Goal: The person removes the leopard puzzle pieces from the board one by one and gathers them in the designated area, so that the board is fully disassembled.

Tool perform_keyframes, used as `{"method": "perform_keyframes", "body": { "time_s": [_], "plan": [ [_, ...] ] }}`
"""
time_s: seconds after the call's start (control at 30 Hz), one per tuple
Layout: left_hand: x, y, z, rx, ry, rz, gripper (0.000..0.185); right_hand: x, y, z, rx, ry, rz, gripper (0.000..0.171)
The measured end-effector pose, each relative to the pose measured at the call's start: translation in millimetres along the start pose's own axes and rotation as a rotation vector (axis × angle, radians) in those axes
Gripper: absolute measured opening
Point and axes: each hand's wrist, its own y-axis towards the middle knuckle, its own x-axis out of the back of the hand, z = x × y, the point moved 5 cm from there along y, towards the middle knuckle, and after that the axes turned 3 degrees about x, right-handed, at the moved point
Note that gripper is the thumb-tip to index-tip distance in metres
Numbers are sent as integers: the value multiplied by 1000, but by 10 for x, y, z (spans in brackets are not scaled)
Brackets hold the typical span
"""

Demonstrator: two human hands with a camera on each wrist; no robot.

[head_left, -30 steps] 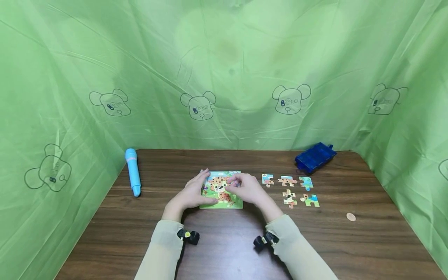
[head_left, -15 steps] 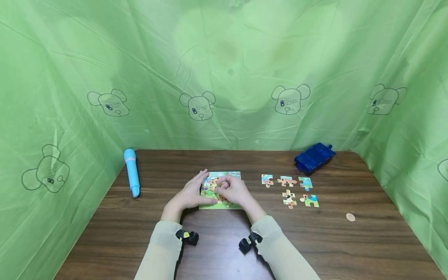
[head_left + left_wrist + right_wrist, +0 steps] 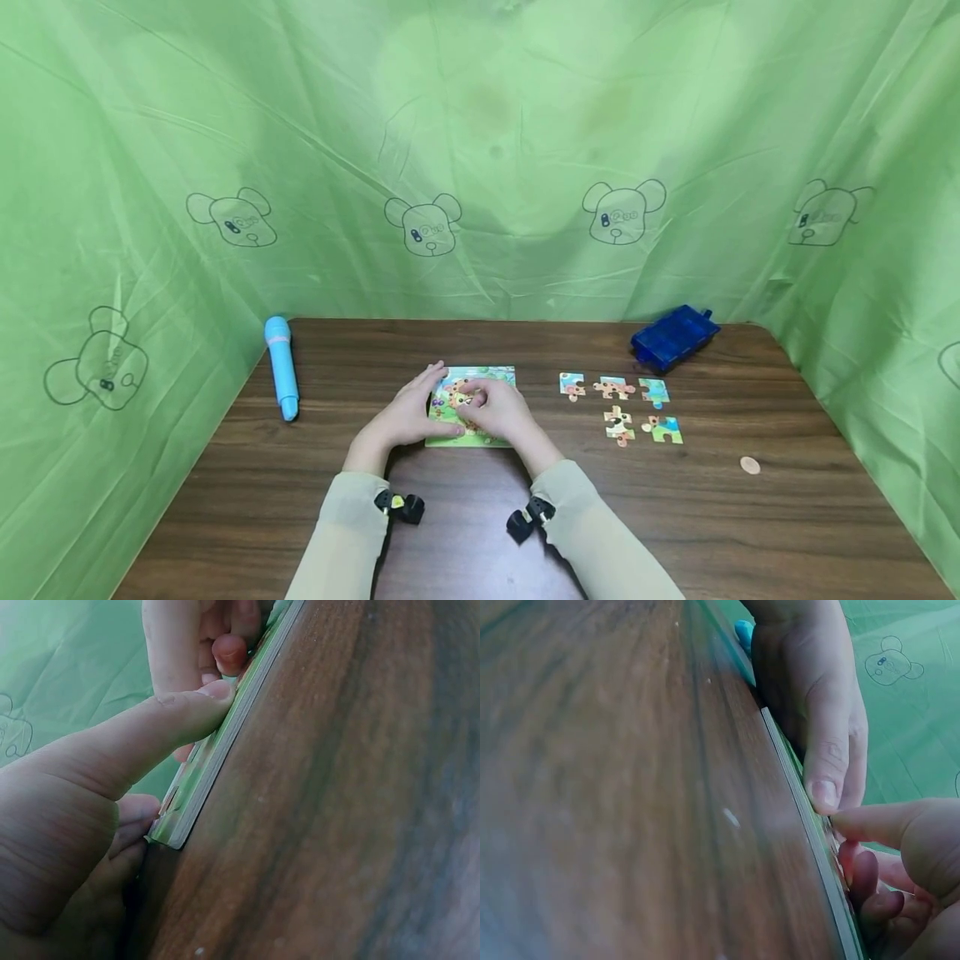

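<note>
A flat picture puzzle (image 3: 491, 377) with a spotted cartoon animal on a green ground lies mid-table. My left hand (image 3: 405, 417) rests on its left side, fingers along the left edge and thumb flat on top near the front. My right hand (image 3: 504, 410) is over the middle of the puzzle, its fingers curled and fingertips down at the surface. In the right wrist view its thumb (image 3: 874, 825) reaches beside the tip of the left thumb (image 3: 826, 776). Whether the right fingers pinch a piece I cannot tell, as the hand covers that spot.
Several loose puzzle pieces (image 3: 613, 387) lie in two rows right of the puzzle. A small pale oval disc (image 3: 750, 465) lies farther right. A blue translucent box (image 3: 675, 337) is at the back right, a light blue toy microphone (image 3: 282, 367) at the left. Green cloth (image 3: 510, 283) surrounds the table.
My right hand has moved left over the puzzle, from its right part to its middle, and now covers more of the animal. The left hand and the loose pieces have stayed put.
</note>
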Motion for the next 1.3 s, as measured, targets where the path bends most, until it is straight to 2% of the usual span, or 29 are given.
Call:
{"method": "perform_keyframes", "body": {
  "time_s": [0.5,0.6,0.9,1.3],
  "plan": [
    [4,8,7,-28,8,-14,120,-14,2,17,-5,-18,-20,30],
    [3,12,16,-31,16,-17,120,-12,4,3,1,20,-29,32],
    [-2,-6,-5,-15,25,-2,118,0,-3,-80,-44,237,-38,27],
    [-8,-8,9,-1,32,4,119,21,0,-121,-56,337,-46,27]
  ]
}}
